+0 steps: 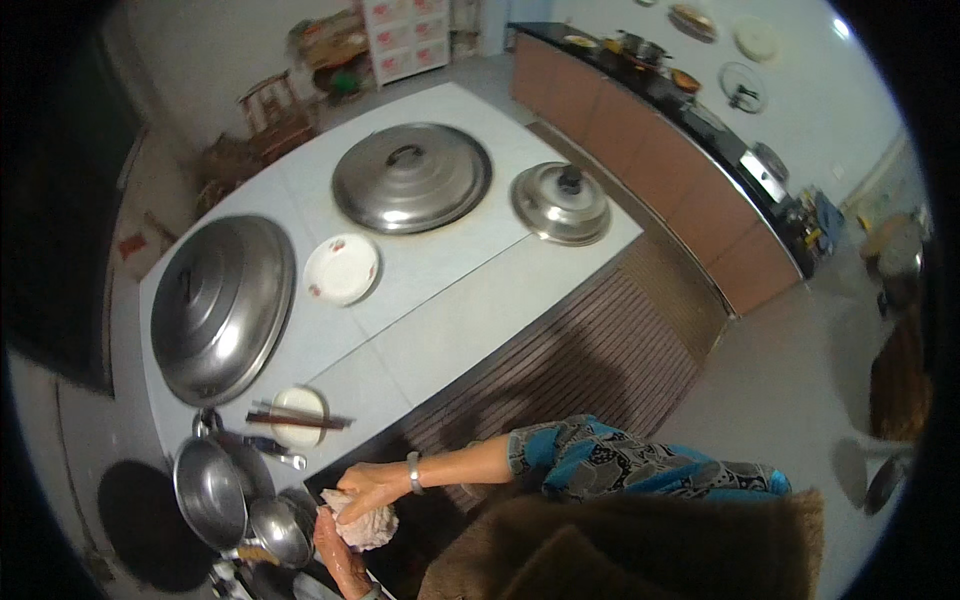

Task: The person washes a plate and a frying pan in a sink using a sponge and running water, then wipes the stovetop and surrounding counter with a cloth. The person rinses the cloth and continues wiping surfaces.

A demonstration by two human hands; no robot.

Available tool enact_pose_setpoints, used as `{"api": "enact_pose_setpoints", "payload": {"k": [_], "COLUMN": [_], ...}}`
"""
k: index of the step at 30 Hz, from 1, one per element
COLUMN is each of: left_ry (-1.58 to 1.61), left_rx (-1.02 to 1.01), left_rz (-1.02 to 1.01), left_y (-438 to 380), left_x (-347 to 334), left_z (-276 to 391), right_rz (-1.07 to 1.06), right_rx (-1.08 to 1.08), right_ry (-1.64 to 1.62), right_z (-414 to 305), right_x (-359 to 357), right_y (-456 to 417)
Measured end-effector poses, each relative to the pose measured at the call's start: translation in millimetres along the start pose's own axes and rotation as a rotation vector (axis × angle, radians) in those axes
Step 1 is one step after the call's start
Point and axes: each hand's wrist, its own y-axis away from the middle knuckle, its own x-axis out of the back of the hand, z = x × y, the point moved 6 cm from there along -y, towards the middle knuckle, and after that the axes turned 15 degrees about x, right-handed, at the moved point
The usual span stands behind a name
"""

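Observation:
A crumpled pale cloth (373, 530) is bunched between my hands, beyond the near left corner of a white tiled counter. My right hand (373, 486) grips it from above, with a silver bangle on the wrist. Against the cloth's left side is my left hand (339, 551), wet, its fingers partly hidden. Close by on the counter, a small white dish (309, 429) has dark chopsticks (289, 420) laid across it. A deep metal pan (210, 491) and a smaller metal bowl or ladle (283, 531) lie to the left of my hands.
Large metal lids (225, 315) (412, 180) and a smaller domed lid (562, 204) cover parts of the counter (450, 330). A flower-patterned plate (342, 268) sits between them. Ribbed matting (592, 352) lies on the floor. Opposite runs a black-topped cabinet (637, 150) bearing cookware.

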Motion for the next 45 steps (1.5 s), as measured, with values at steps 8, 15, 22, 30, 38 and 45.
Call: {"api": "enact_pose_setpoints", "payload": {"k": [8,15,22,30,38,45], "left_ry": [0.072,-0.265,-0.572,-0.670,-0.763,-0.811], "left_rx": [0.246,0.124,0.341,0.377,0.415,0.556], "left_rz": [-0.433,-0.510,-0.626,-0.927,-1.128,-1.280], "left_y": [-17.1,-24.5,4.7,31.9,62.9,47.5], "left_x": [-114.7,-245.7,-452.8,-668.7,-828.3,-954.5], "left_z": [-5.5,-34.3,-96.0,-189.8,-264.7,-322.9], "right_rz": [0.519,0.747,0.977,1.338,1.539,1.462], "right_rx": [-0.031,-0.087,-0.107,-0.206,-0.050,-0.193], "right_ry": [-0.399,-0.112,-0.003,0.208,0.961,0.813], "right_z": [-1.9,-28.1,-28.8,-73.3,-127.2,-120.5], "right_x": [72.3,168.0,253.3,330.5,354.5,445.7], "right_y": [96.6,226.8,396.2,607.4,702.8,791.0]}}
